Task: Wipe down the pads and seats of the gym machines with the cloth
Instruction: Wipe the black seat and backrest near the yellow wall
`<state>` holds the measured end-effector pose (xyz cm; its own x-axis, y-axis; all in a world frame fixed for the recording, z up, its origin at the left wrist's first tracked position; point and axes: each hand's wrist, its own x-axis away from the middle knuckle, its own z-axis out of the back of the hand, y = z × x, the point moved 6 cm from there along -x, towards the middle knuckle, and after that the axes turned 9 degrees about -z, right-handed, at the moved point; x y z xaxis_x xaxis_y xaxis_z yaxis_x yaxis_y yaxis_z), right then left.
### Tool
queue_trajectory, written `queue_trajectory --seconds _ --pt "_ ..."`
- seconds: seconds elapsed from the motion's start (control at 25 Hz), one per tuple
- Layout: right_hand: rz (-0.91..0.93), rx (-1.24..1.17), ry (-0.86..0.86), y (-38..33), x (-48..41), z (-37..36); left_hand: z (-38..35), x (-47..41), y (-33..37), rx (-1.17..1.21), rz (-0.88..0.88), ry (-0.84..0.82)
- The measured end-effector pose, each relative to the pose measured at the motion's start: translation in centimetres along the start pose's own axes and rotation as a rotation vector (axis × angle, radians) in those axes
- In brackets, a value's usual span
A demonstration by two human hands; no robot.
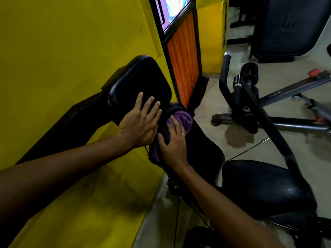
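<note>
**Desk:** What can't you make out?

**Me:** Plenty. The frame is dark. The cloth (pixel 181 120) is a bunched wad, purple on top and dark below, and I can't see where its dark folds end and the black pad beneath it (pixel 203 147) begins. My right hand (pixel 172 146) covers the near half of the cloth. Both forearms run out of the bottom edge. A second seat (pixel 265 183) sits lower right, with its support lost in shadow.

**Desk:** Grip?

**Me:** The right hand grips the cloth: fingers bent over the top, thumb hooked round the left side, pressing it onto the pad. The left hand (pixel 138 122) lies flat with its fingers spread on the lower edge of the upper pad (pixel 138 81), pinching nothing. The two hands sit just beside each other, and the left fingertips reach the cloth's edge.

**Desk:** Any writing?

**Me:** There is one small pale label on a grey bar (pixel 275 94) of the floor machine on the right. It's too small and blurred to read. The screen (pixel 174 8) at the top is cut off, washed out, and has no legible text.

**Desk:** Surroundings?

**Me:** A yellow wall (pixel 62 42) is on the left, and an orange ribbed panel (pixel 182 68) is behind the pads. A padded bench (pixel 290 27) is cropped at the top right.
</note>
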<state>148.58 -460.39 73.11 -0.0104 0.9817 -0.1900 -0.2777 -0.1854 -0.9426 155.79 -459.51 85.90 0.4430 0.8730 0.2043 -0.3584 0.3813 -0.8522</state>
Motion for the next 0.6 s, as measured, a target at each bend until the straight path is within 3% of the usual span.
queue_trajectory --seconds 0.12,0.24,0.32,0.36,0.52,0.6 --pt "-0.087 -0.118 -0.035 3.5 2.7 0.6 0.0 0.1 0.0 -0.006 0.005 -0.005" --pt "-0.392 -0.21 -0.014 6.6 -1.7 1.3 0.3 0.2 -0.2 -0.002 0.009 -0.004" --pt "-0.486 -0.203 0.028 5.4 -3.7 1.4 0.5 0.2 -0.1 0.005 0.003 -0.009" --pt "-0.442 -0.157 0.032 3.6 -3.5 1.0 0.4 0.2 -0.1 0.001 0.0 -0.016" --pt "0.027 0.059 -0.023 -1.5 3.1 -0.3 0.3 0.2 -0.1 -0.013 -0.007 -0.019" --pt "0.059 0.033 -0.053 0.7 4.6 0.5 0.3 0.2 -0.1 -0.003 0.001 -0.015"
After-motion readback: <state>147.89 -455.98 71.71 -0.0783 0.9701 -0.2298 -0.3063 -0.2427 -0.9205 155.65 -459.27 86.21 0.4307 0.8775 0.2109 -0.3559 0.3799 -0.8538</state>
